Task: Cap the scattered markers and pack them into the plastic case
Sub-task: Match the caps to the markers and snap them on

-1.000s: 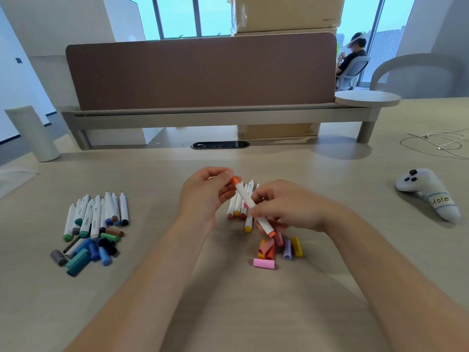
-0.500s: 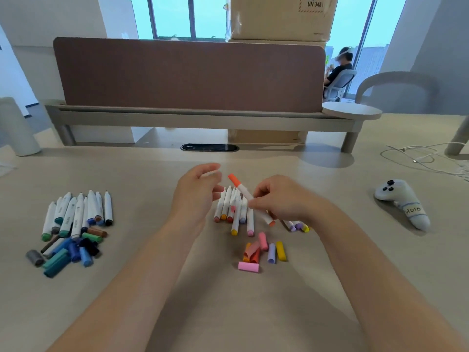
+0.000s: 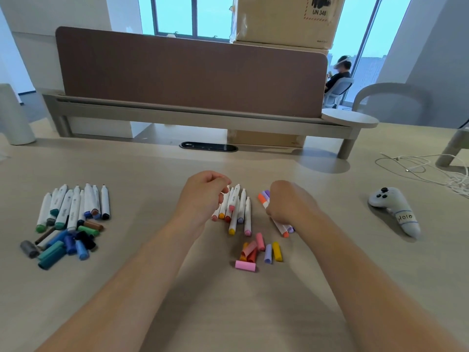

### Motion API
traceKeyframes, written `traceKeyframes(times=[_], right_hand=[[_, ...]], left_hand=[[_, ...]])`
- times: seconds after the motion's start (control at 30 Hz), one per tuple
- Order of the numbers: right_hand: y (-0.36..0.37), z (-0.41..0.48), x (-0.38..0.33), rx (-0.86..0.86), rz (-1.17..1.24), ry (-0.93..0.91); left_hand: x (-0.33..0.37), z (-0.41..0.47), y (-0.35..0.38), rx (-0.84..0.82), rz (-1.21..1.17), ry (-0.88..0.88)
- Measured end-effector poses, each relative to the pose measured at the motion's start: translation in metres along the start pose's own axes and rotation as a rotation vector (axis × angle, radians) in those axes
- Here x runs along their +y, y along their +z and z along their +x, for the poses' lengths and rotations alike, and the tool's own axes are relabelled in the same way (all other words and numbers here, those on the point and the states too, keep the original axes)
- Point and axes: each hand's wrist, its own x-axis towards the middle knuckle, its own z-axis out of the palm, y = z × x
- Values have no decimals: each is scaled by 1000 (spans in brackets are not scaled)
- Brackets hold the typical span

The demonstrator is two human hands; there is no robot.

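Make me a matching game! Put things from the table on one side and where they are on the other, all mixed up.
Things:
1 pink cap
2 controller
3 grey cap
4 orange marker

Places:
A left side, by the blue caps
B under the right hand
C far right on the table
D middle, nearest the person

Pairs: 1-D, 2-C, 3-A, 4-B
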Motion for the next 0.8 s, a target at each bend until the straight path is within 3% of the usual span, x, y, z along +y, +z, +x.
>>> traceKeyframes(times=[0.1, 0.3, 0.47, 0.6, 0.8], right_hand=[[4, 7, -12, 30, 108, -25], [4, 4, -37, -172, 57, -72], [4, 2, -43, -197, 18, -77], [-2, -2, -35, -151, 39, -37], [-10, -20, -17, -124, 194, 0]], left_hand=[[1, 1, -2, 13, -12, 5], [1, 0, -7, 24, -14, 2], [4, -2, -12, -12, 159, 52], [13, -10, -15, -155, 439, 115], [27, -37, -17, -526, 679, 163]])
